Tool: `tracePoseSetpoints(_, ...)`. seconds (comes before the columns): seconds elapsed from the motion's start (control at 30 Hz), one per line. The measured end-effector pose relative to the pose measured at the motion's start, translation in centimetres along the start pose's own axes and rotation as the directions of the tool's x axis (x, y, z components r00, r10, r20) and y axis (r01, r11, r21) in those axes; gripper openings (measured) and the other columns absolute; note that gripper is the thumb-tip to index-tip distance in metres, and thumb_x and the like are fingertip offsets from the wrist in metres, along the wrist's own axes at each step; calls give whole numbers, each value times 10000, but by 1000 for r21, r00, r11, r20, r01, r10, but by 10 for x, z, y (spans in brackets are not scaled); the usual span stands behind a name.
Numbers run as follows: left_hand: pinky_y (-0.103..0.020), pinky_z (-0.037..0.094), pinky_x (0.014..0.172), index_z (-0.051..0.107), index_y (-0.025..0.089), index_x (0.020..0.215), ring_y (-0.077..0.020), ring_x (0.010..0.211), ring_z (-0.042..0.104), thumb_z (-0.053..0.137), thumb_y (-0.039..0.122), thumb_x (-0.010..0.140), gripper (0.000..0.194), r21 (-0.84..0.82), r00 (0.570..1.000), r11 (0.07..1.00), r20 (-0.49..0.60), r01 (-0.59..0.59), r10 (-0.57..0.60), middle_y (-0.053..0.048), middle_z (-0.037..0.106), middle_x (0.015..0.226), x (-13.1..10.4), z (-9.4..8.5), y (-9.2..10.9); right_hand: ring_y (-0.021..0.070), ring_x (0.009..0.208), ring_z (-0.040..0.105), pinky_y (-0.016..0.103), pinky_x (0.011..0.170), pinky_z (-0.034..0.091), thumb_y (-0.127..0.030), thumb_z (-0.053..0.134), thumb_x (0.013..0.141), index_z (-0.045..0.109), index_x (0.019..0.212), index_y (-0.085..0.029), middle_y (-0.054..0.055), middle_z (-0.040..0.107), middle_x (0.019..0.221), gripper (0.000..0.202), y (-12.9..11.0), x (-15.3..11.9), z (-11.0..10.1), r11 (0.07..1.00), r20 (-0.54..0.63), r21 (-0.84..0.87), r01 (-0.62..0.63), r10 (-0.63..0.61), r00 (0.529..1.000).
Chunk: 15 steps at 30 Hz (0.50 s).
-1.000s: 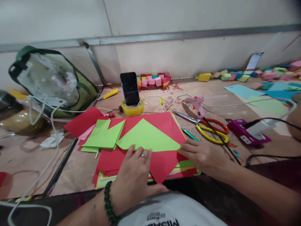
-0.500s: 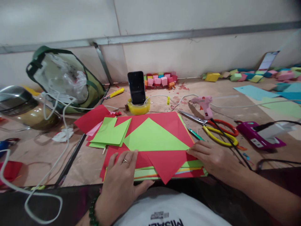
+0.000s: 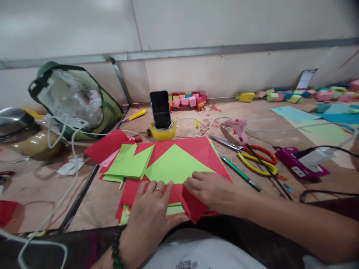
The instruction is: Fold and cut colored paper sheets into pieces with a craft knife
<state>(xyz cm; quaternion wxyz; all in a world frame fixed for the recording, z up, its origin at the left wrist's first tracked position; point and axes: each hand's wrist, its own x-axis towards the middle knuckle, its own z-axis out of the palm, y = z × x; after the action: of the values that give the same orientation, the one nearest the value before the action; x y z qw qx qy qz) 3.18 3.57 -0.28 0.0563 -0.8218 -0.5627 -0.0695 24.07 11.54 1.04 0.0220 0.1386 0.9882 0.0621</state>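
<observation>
A folded sheet of paper, red on one face and green (image 3: 179, 164) on the other, lies on a stack of coloured sheets (image 3: 211, 149). Its red flap (image 3: 193, 209) hangs to a point at the front edge. My left hand (image 3: 153, 209) presses on the red paper left of the flap, fingers stretched out and thumb out to the side. Over the fold line, near its middle, my right hand (image 3: 209, 188) has curled fingers closed together on the paper; its fingertips are partly hidden. Smaller folded green papers (image 3: 129, 162) overlap the stack at left.
Right of the stack lie a green cutter (image 3: 241, 173), scissors (image 3: 259, 164), a pink glue gun (image 3: 238, 129) and a purple power strip (image 3: 301, 162). Behind, a phone (image 3: 160, 110) stands in a yellow tape holder (image 3: 162, 132). A bag (image 3: 108, 108) and a jar (image 3: 36, 142) are at left.
My right hand has moved left along the fold, from the sheet's right corner to near its middle. More of the green cutter shows now. My left hand stays on the paper.
</observation>
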Motion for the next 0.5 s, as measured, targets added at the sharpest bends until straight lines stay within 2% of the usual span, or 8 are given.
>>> tracePoseSetpoints(0.13, -496, 398, 877, 663, 97, 1158, -331, 961, 586, 463, 722, 841, 729, 8, 999, 1000, -52, 14, -13, -146, 684, 1029, -9, 3, -8, 217, 753, 545, 343, 649, 475, -91, 528, 883, 655, 968, -116, 102, 643, 857, 155, 7, -36, 5, 998, -68, 44, -52, 55, 996)
tracePoseSetpoints(0.3, -495, 384, 886, 658, 60, 1130, -343, 972, 576, 485, 680, 863, 696, 40, 994, 999, -110, 9, -4, -166, 690, 1016, -13, 5, -11, 222, 819, 591, 337, 669, 497, -28, 411, 881, 657, 965, -146, 118, 670, 920, 285, 13, -80, 17, 984, -173, 56, -168, 175, 969)
tracePoseSetpoints(0.5, -486, 374, 864, 637, 75, 1163, -330, 941, 586, 490, 631, 889, 637, 108, 989, 992, -124, -63, 76, -161, 691, 1045, -15, 7, -16, 236, 851, 612, 352, 730, 540, -62, 361, 912, 656, 1058, -88, 143, 676, 903, 330, 9, -102, 27, 971, -234, 44, -233, 237, 943)
